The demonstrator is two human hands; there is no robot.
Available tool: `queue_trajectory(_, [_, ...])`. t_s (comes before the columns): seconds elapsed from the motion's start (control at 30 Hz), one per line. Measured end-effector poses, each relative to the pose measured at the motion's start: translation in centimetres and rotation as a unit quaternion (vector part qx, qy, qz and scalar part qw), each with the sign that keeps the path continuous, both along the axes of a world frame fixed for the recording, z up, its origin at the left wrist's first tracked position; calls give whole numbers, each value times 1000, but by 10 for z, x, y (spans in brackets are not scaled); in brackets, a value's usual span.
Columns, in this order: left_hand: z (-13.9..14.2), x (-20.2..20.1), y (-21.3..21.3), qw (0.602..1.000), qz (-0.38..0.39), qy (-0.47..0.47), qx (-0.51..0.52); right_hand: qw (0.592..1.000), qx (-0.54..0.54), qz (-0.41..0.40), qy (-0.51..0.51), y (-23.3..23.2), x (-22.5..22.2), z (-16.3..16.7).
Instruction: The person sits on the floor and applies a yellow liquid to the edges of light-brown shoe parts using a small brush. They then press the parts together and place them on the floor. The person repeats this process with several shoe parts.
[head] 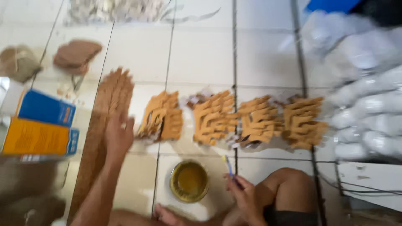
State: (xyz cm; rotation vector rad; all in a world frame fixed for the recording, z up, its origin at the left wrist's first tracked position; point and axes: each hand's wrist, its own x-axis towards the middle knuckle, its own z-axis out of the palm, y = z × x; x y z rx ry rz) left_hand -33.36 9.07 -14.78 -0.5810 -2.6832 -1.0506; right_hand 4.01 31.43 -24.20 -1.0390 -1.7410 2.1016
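Note:
My left hand (pixel 118 134) reaches forward, palm down and fingers spread, onto a long brown wooden strip (pixel 101 125) that lies on the white tiled floor. It holds nothing. My right hand (pixel 241 193) rests near my bent knee (pixel 289 180) and grips a thin brush (pixel 228 166) with a blue and yellow handle, tip pointing up. Between the hands a round tin (pixel 189 181) holds yellow-brown liquid. Beyond it several piles of tan wooden cut-outs (pixel 213 118) lie in a row. The picture is blurred.
A blue and orange box (pixel 39 125) lies at the left. Brown lumps (pixel 76 54) sit at the far left. White plastic-wrapped bundles (pixel 364 92) fill the right side, with a white board (pixel 377 184) below. Pale scraps (pixel 113 10) lie at the top.

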Motion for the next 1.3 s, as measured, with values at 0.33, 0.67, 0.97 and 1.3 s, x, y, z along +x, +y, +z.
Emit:
queue_trajectory(0.33, [-20,215,-29,970,140,-81,183,998,-3,-60,28,-10,-10,28])
queue_trajectory(0.67, [27,238,-30,889,145,-237,365,995,-31,-71,56,-33,-17,85])
queue_trajectory(0.97, [38,295,-168,966,152,44,207,990,138,18,31,-72,-48,96])
queue_trajectory(1.3, [16,423,-259,882,342,-271,178,993,34,45,107,-133,-68,99])
